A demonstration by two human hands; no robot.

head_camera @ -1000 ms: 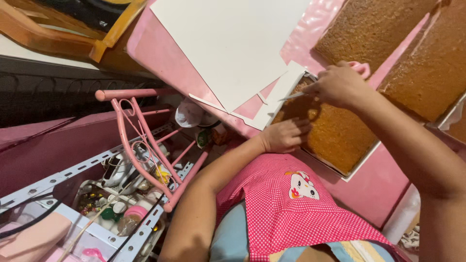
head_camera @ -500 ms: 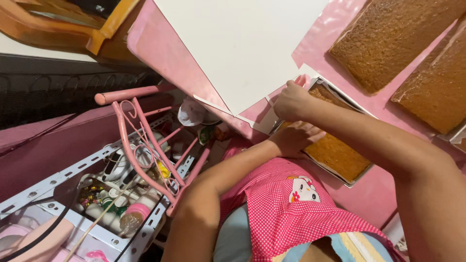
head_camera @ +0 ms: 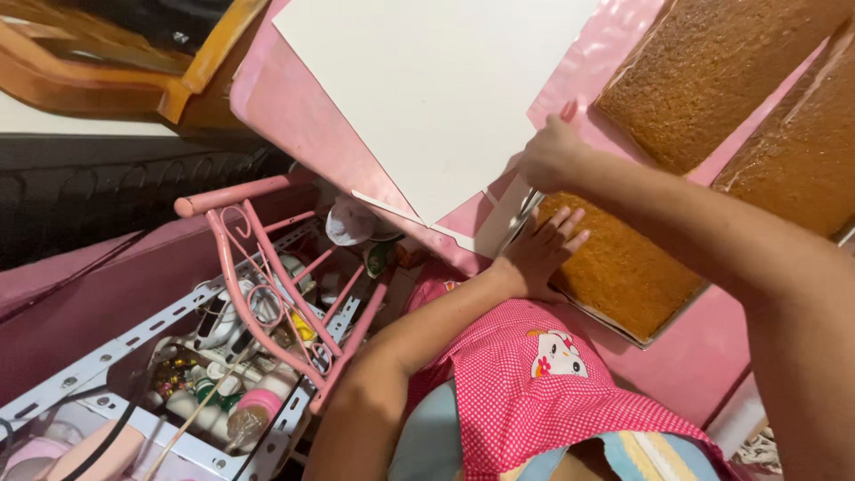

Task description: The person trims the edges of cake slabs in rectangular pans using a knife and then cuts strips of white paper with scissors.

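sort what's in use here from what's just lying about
In use:
left hand flat on the brown sheet cake in a metal tray
right hand at the tray's far end

Lying about:
large white board
two more brown sheet cakes
pink metal rack

Bare arms; pink checked apron (head_camera: 543,392), cartoon patch.
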